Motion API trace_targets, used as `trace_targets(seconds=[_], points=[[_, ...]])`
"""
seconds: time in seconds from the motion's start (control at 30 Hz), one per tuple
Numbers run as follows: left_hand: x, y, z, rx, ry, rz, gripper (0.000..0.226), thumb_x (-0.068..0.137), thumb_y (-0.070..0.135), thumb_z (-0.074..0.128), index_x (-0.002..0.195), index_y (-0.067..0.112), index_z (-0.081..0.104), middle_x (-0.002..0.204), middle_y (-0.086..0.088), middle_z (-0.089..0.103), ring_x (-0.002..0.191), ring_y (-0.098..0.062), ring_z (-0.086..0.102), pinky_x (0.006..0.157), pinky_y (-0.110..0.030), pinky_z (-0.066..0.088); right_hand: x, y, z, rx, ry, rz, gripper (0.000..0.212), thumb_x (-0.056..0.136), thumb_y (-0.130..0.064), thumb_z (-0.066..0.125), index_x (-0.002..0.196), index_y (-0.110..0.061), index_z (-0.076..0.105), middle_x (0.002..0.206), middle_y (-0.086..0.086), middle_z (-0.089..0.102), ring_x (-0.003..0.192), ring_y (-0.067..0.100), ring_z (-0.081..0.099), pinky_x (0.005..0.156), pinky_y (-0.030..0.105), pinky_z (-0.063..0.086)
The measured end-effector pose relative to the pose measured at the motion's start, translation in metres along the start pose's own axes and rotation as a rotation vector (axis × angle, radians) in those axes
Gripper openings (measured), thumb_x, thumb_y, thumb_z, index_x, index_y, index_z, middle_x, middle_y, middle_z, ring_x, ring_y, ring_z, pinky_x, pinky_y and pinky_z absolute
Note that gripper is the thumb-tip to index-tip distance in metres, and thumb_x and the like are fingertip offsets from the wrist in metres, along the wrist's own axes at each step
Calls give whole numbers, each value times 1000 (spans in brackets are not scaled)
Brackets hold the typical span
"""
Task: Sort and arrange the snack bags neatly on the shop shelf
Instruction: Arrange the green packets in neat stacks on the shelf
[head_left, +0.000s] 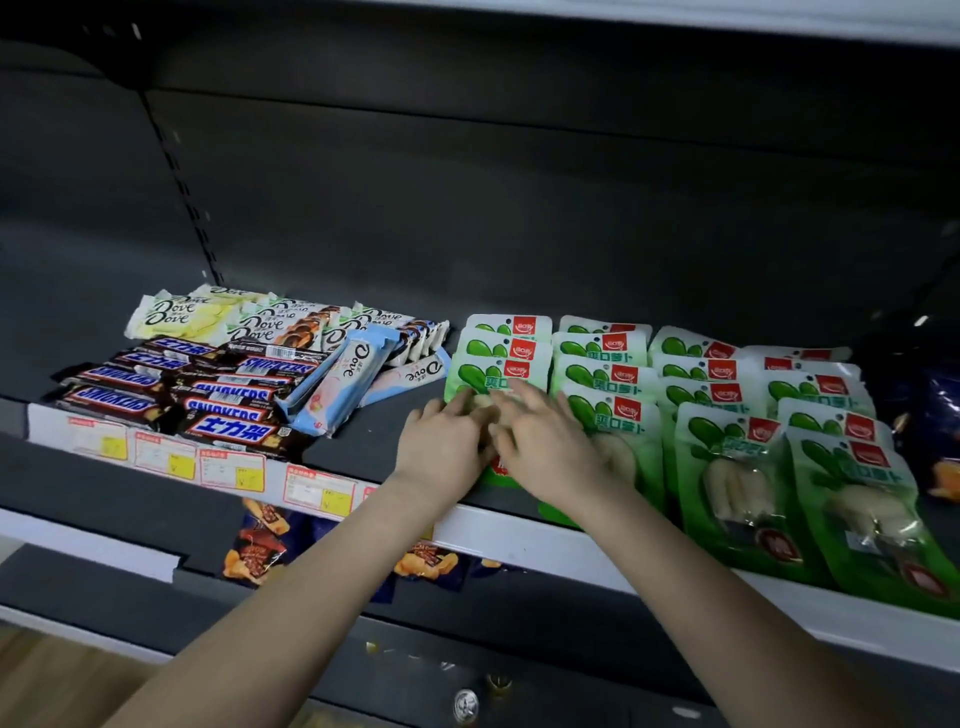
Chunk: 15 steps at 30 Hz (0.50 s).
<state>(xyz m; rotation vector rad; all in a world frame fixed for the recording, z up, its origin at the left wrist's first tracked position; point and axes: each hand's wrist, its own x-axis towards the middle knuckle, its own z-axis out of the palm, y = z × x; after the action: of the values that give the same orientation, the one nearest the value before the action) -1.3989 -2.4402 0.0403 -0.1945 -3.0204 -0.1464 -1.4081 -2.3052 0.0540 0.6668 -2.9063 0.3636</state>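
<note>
A: What lies at the far left of the shelf (374, 434)?

B: Snickers bars (171, 397) in a loose heap at the front edge, and Dove bars (249, 322) behind them. One pale blue Dove bar (340, 387) lies tilted across the pile. Price tags (166, 457) line the strip below.

A: And the person's hands?

B: Both reach in at the middle. The left hand (441, 447) lies on the left part of the front bag (472, 376) of the leftmost column, its fingers stretched out on the wrapper and clasping nothing. The right hand (545, 441) is just beside it, touching it, with its fingers spread and straight, flat on the same bag.

A: Where are the snack bags?

B: The green snack bags (602, 364) lie flat in four overlapping columns from the middle of the shelf to the right. The two right-hand columns hang over the front edge.

A: Anything lower down?

B: Orange-and-blue packets (254, 551) show on the lower shelf (130, 499), partly hidden by the left forearm.
</note>
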Motion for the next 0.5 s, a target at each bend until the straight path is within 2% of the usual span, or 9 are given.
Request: trace_targets(seconds=[0.13,0.23,0.33,0.5], points=[[-3,5,4,-44,-31,-49,50,95,22,39,144,25,32,157,-8,18,125,-37,38,103,-41,32,-7,-5,16,17,-164,74,54,101,-37,25,151,-18,14,158,-2,14,142,17,18,116,35,6],[1,1,7,-107,-85,-17,53,96,16,37,147,26,26,158,-11,11,137,-36,29,113,-40,26,-12,-7,25,-24,-132,80,55,102,-39,20,151,-14,11,158,2,12,143,14,16,117,34,5],[9,-3,9,-203,-105,14,55,95,12,38,147,28,28,158,-12,9,142,-37,18,117,-40,18,-12,-9,30,-92,-94,92,57,102,-40,17,150,-10,13,158,5,14,143,14,17,116,37,2],[19,-11,7,-258,-133,66,51,95,19,47,143,31,36,158,-11,11,141,-38,20,117,-41,14,-13,-7,33,-75,-128,124,58,101,-38,20,150,-9,9,159,5,6,144,14,11,116,42,-6]])
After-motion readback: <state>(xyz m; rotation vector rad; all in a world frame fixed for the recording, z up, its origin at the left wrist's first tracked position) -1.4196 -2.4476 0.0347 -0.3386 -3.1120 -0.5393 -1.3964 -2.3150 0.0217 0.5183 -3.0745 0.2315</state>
